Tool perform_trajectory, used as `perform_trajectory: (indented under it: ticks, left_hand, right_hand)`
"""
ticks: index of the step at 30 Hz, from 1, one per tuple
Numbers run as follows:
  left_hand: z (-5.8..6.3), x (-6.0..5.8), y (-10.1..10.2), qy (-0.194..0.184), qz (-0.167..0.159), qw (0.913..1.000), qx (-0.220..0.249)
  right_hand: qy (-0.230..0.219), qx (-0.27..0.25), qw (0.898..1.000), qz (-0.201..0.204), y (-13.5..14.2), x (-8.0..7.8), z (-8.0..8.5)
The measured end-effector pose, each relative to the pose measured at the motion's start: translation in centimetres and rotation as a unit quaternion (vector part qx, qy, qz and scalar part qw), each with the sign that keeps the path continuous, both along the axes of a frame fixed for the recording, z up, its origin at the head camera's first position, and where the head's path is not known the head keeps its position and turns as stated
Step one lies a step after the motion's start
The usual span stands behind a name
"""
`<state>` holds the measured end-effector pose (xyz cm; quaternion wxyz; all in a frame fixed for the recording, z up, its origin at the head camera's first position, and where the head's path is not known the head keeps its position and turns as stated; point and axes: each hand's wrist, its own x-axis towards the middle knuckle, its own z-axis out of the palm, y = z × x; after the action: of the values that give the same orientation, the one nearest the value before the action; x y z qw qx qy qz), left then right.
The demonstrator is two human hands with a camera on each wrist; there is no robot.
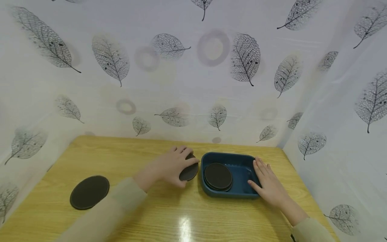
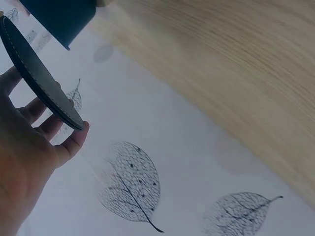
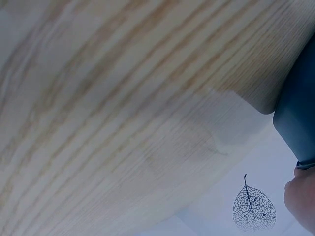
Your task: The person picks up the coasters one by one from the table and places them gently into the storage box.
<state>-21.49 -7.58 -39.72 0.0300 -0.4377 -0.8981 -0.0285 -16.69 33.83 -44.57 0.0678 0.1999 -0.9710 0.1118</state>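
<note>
My left grip (image 1: 173,166) pinches a tilted black disc (image 1: 189,172) just left of the blue tray (image 1: 241,172); my right grip (image 1: 269,185) rests, fingers straight, on its right rim. Inside, stacked discs (image 1: 218,176) lie leftward.

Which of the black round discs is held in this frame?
The black round stitched-edge disc beside the blue rectangular tray, gripped by the left hand. Unheld, the lone disc lies on the yellow wooden table; the stacked discs sit inside the tray.
</note>
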Motion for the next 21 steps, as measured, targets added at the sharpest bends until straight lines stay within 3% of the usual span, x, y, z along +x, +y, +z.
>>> perform_trajectory:
  ticks: [11,21]
  left_hand:
    - [0.3,-0.3,4.6,0.037,-0.048,0.9978,-0.027]
    - [-0.1,-0.6,7.8,0.039,-0.054,0.9971,-0.036]
  right_hand:
    - [-0.002,0.001,1.0,0.0,0.1,-0.2,-0.1]
    - [0.004,-0.004,1.0,0.003,0.1,-0.1,-0.2]
